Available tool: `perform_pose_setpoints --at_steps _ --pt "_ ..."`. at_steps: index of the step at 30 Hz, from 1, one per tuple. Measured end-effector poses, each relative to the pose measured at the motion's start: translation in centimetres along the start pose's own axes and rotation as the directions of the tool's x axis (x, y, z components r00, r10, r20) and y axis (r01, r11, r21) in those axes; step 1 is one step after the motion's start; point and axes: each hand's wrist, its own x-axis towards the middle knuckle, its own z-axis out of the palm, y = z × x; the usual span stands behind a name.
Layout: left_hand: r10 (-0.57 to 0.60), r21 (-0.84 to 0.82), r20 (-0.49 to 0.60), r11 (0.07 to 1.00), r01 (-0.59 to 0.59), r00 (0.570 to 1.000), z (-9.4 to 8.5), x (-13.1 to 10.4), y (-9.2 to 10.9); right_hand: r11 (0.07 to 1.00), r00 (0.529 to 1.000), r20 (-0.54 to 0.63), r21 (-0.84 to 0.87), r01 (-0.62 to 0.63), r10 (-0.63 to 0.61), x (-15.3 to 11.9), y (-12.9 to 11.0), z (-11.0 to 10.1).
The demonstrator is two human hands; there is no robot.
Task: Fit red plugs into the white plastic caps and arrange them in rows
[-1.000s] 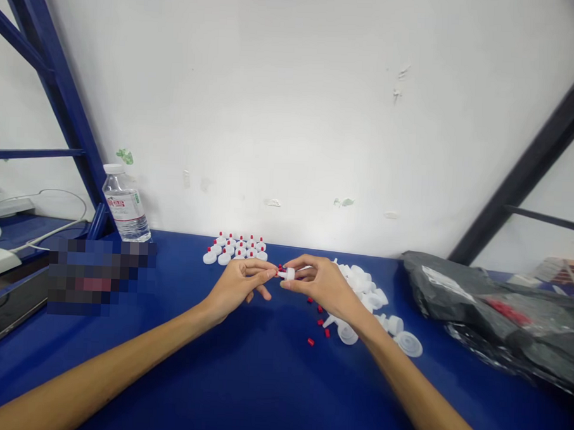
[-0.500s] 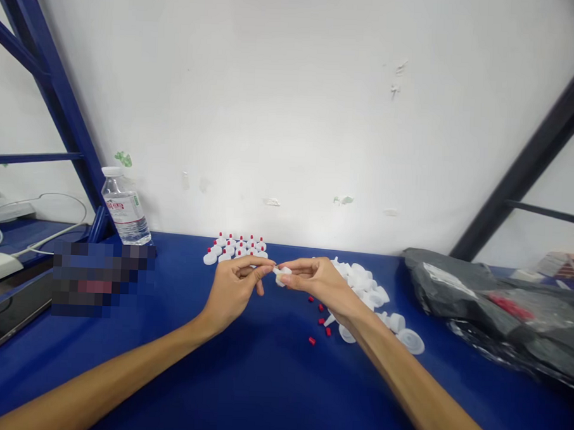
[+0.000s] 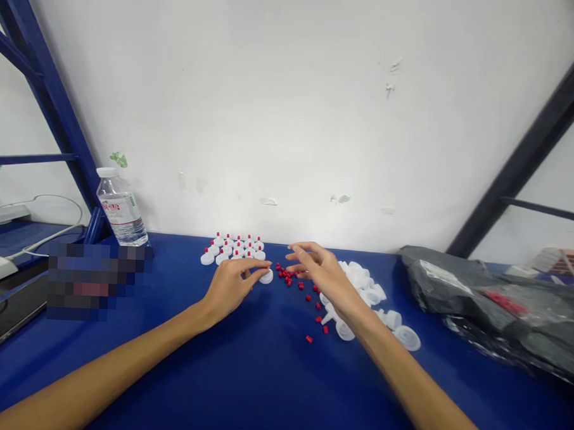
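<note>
My left hand (image 3: 231,282) pinches the top of a white nozzle cap (image 3: 266,277) whose round base faces down; its tip is hidden by the fingers. To the right, my right hand (image 3: 320,267) is raised with fingers apart and nothing in them. Beneath and beside it lie several small red tip caps (image 3: 289,275), scattered on the blue table (image 3: 251,378). Rows of white nozzle caps with red tips (image 3: 238,245) stand upright behind my left hand. A pile of white nozzle caps without red tips (image 3: 360,278) lies beyond my right wrist.
At the left stand a water bottle (image 3: 120,209) and, nearer, a dark phone-like device (image 3: 14,314). A grey plastic bag (image 3: 483,299) lies at the right. Blue frame posts (image 3: 54,110) rise on the left, against the white wall (image 3: 291,114) behind.
My right hand has let go of the white nozzle cap and opened. My left hand now holds the cap alone, lower and slightly to the left, base down.
</note>
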Motion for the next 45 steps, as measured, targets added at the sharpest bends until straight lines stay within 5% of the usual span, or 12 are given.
perform_pose_setpoints --at_steps 7,13,22,26,28,31,35,39,45 --pt "0.082 0.234 0.118 0.966 -0.107 0.990 0.8 0.8 -2.3 0.999 0.997 -0.066 -0.016 0.028 -0.029 -0.1 -0.6 -0.7" --pt "0.195 0.502 0.199 0.821 -0.271 0.960 0.8 1.5 -2.2 0.998 0.995 -0.079 -0.028 0.053 -0.055 0.1 -0.8 -0.8" --pt "0.128 0.677 0.251 0.686 -0.268 0.960 0.7 2.9 -2.2 0.993 0.987 -0.119 -0.066 0.102 -0.109 0.6 -0.4 -1.7" --pt "0.105 0.737 0.274 0.616 -0.279 0.956 0.7 3.5 -2.3 0.971 0.981 -0.129 -0.212 0.113 -0.143 0.7 -0.4 -2.4" --pt "0.098 0.751 0.279 0.598 -0.281 0.955 0.8 3.7 -2.4 0.900 0.968 -0.122 -0.409 0.152 -0.219 0.8 -0.1 -3.0" --pt "0.091 0.777 0.271 0.567 -0.273 0.958 0.9 3.8 -2.6 0.650 0.930 -0.042 -0.727 0.222 -0.364 1.1 0.8 -3.8" --pt "0.082 0.808 0.250 0.532 -0.254 0.965 1.1 3.7 -2.8 0.374 0.918 0.176 -0.873 0.313 -0.356 1.7 2.6 -4.2" --pt "0.082 0.800 0.239 0.548 -0.244 0.967 1.2 3.5 -2.9 0.296 0.910 0.274 -0.882 0.367 -0.312 2.1 4.1 -4.3" --pt "0.160 0.704 0.198 0.663 -0.254 0.967 1.6 2.9 -2.3 0.299 0.908 0.309 -0.871 0.390 -0.283 2.7 4.8 -4.3"
